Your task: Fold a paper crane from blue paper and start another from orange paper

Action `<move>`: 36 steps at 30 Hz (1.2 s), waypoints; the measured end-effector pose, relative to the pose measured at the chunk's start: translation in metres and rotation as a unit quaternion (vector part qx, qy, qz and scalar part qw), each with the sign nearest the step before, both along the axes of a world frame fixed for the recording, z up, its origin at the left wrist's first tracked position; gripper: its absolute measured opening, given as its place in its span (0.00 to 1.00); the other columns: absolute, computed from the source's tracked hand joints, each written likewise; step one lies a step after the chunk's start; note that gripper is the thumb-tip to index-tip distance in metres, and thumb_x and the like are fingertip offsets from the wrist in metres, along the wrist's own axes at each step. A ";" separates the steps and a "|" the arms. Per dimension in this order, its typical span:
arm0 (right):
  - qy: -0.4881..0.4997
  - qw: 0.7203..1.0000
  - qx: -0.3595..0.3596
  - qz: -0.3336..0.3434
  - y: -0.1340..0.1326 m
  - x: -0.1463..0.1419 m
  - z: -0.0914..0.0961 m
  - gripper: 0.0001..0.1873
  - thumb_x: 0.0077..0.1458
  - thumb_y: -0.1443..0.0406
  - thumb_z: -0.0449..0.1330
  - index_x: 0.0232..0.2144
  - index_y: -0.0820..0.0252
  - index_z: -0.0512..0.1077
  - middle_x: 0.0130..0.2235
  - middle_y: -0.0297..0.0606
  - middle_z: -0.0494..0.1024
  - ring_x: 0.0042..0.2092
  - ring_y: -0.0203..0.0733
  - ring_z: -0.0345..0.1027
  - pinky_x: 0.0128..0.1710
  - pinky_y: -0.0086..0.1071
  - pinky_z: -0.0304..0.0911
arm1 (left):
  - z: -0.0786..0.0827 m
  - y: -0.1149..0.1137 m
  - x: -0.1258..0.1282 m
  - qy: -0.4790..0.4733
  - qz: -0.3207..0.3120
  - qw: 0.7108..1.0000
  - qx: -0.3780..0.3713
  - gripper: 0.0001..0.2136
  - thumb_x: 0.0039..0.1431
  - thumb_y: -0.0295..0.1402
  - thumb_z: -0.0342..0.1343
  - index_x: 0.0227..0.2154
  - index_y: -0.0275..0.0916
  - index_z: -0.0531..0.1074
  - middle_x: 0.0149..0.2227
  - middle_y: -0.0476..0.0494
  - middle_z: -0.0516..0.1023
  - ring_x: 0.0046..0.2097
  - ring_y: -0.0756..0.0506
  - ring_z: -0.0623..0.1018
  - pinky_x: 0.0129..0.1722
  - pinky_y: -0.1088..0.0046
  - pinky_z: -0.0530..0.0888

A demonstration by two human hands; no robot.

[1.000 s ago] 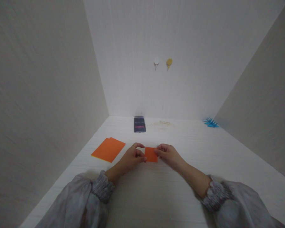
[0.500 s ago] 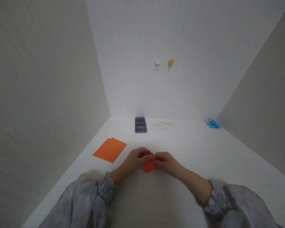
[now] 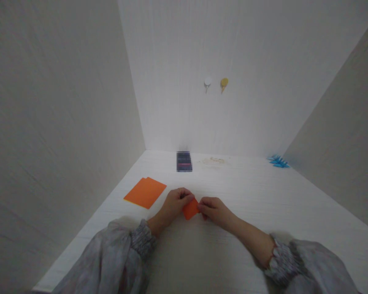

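A small folded orange paper (image 3: 190, 209) is held just above the white table (image 3: 263, 196) between both hands. My left hand (image 3: 173, 204) pinches its left edge with curled fingers. My right hand (image 3: 214, 210) pinches its right edge, fingers closed. The piece is tilted, one corner pointing down. A stack of flat orange paper sheets (image 3: 145, 192) lies on the table to the left of my left hand.
A small dark box (image 3: 184, 161) stands near the back wall. Blue folded paper pieces (image 3: 277, 161) lie at the back right corner. Two hooks, a white hook (image 3: 207, 83) and a yellow hook (image 3: 224, 83), hang on the back wall. Side walls close in left and right.
The small orange paper lay flat between my fingers a second ago; both hands have since lifted and turned it, so it now sits tilted. The view shifted slightly.
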State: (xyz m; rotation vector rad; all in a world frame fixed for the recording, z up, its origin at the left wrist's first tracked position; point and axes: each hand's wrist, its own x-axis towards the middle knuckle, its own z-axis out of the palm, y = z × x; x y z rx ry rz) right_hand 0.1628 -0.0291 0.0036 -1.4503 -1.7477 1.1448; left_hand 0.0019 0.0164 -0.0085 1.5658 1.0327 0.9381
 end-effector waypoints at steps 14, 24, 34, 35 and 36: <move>-0.116 0.925 0.332 0.144 -0.006 0.016 0.000 0.08 0.53 0.66 0.53 0.36 0.57 0.70 0.34 0.39 0.72 0.35 0.37 0.65 0.37 0.31 0.61 | 0.001 0.001 -0.001 0.013 -0.072 0.997 -0.029 0.10 0.44 0.36 0.55 0.24 0.32 0.70 0.22 0.49 0.69 0.24 0.53 0.66 0.25 0.77 0.62; -0.173 0.880 0.434 0.089 0.000 0.026 -0.006 0.09 0.55 0.66 0.50 0.33 0.58 0.71 0.30 0.39 0.73 0.33 0.38 0.63 0.34 0.33 0.59 | -0.004 0.001 -0.002 -0.089 -0.077 0.989 -0.085 0.23 0.42 0.30 0.57 0.43 0.38 0.59 0.35 0.48 0.64 0.25 0.55 0.68 0.25 0.77 0.67; -0.281 0.857 0.390 0.187 -0.004 0.022 0.002 0.10 0.53 0.67 0.51 0.33 0.59 0.72 0.35 0.42 0.69 0.36 0.40 0.60 0.36 0.34 0.55 | -0.001 -0.003 -0.009 0.141 -0.099 0.980 0.104 0.11 0.45 0.27 0.54 0.35 0.35 0.69 0.33 0.46 0.68 0.32 0.50 0.69 0.32 0.74 0.67; -0.274 0.858 0.385 0.200 -0.004 0.022 0.003 0.10 0.53 0.68 0.51 0.34 0.59 0.72 0.36 0.42 0.69 0.37 0.40 0.60 0.36 0.34 0.56 | 0.001 -0.004 -0.009 0.163 -0.105 0.972 0.134 0.10 0.45 0.27 0.53 0.34 0.36 0.70 0.35 0.45 0.67 0.33 0.50 0.68 0.34 0.73 0.67; -0.266 0.860 0.381 0.211 -0.004 0.023 0.003 0.10 0.53 0.68 0.51 0.35 0.59 0.72 0.37 0.42 0.69 0.37 0.40 0.61 0.37 0.35 0.56 | 0.002 -0.005 -0.010 0.183 -0.107 0.964 0.161 0.09 0.46 0.27 0.54 0.33 0.37 0.72 0.37 0.44 0.67 0.35 0.49 0.68 0.36 0.72 0.67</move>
